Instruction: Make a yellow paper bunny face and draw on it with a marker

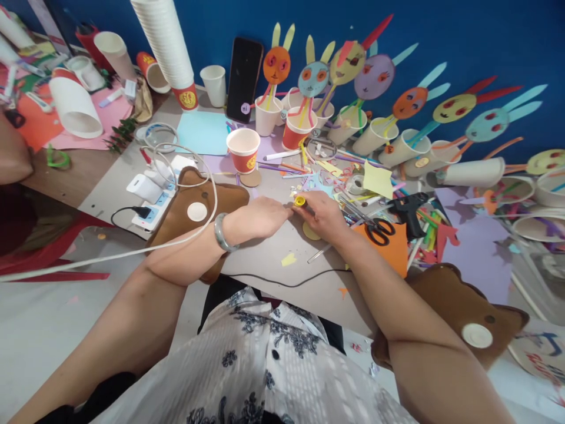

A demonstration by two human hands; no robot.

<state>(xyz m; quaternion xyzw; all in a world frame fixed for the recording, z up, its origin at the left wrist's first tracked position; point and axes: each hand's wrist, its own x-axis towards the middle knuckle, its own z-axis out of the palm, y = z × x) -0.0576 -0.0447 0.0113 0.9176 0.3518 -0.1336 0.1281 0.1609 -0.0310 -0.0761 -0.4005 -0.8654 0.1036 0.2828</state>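
Note:
My right hand (324,217) is closed around a small yellow cylinder (300,202), its round end facing up, at the middle of the table. Touching or nearly touching it from the left is my left hand (265,217), fingers bent together; what they hold, if anything, is hidden. A pale yellow disc (311,231) lies partly under my right hand. Nearer to me are a yellow paper scrap (289,259) and a clear stick (320,253). The red and white paper cup (243,150) stands beyond my left hand.
Black scissors (378,231) and a black glue gun (410,215) lie right, among pens and paper. Cups with paper rabbit heads (277,66) line the back. A power strip (154,206) and white cable are left; a tall cup stack (165,44) stands behind. Brown cushions flank me.

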